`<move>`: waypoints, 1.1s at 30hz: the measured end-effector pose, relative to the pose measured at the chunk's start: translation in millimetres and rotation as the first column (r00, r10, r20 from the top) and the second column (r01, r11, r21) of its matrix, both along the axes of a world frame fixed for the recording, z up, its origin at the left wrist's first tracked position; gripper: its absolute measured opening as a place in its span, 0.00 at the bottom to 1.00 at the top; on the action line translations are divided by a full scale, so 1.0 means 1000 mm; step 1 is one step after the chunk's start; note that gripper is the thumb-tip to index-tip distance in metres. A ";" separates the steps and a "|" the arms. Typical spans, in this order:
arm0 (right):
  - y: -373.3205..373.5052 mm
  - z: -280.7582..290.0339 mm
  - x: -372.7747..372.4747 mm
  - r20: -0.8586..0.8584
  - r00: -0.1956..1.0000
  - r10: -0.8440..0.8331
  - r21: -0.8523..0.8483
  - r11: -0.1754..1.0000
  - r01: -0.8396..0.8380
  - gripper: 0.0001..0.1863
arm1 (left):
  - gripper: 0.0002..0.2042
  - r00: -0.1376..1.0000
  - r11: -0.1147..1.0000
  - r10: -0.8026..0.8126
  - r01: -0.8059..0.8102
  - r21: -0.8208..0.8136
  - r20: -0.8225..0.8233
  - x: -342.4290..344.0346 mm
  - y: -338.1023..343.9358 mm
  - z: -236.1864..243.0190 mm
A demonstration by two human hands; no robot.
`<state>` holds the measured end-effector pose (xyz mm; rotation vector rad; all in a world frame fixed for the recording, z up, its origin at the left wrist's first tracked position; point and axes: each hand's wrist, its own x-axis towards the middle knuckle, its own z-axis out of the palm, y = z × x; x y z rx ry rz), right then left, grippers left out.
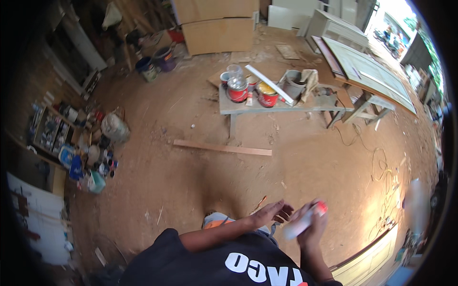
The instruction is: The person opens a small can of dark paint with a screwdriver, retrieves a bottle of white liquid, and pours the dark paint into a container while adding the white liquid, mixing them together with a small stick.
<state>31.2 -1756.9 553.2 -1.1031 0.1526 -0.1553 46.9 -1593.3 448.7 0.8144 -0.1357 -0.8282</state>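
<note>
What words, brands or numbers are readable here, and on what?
Black T-shirt: large white lettering across it, wording not copied here.
Red-and-white bottle in the right hand: too blurred to read.
Red cans on the bench: markings too small to read.

A reddish-brown earthen floor [305, 176] is extending across the work area. A low, greyish table [322, 101] is standing on it, beyond the centre and toward the right. Behind the table, a large tan cabinet [217, 37] is occupying the far side. At the right, a wooden trestle [363, 103] is supporting large flat panels [377, 74]. At the left, a shelf unit [61, 117] is standing beside a dim brown wall [24, 90]. Daylight is showing through a bright opening [393, 28] at upper right. A sunlit patch [380, 209] is brightening the floor at lower right.
</note>
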 end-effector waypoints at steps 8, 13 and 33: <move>0.121 0.016 0.059 -0.009 0.981 0.195 0.316 0.931 -0.182 0.17 | 0.33 0.936 0.946 0.291 -0.313 -0.090 -0.196 -0.027 0.117 -0.009; 0.209 -0.026 0.037 -0.086 0.891 0.446 -0.131 0.881 -0.454 0.16 | 0.33 0.906 0.908 0.405 -0.415 -0.066 -0.124 -0.035 0.212 0.001; 0.488 -0.185 0.258 -0.152 0.714 0.683 -0.654 0.472 -0.591 0.23 | 0.32 0.742 0.715 0.663 -0.585 0.383 -0.104 0.060 0.455 -0.045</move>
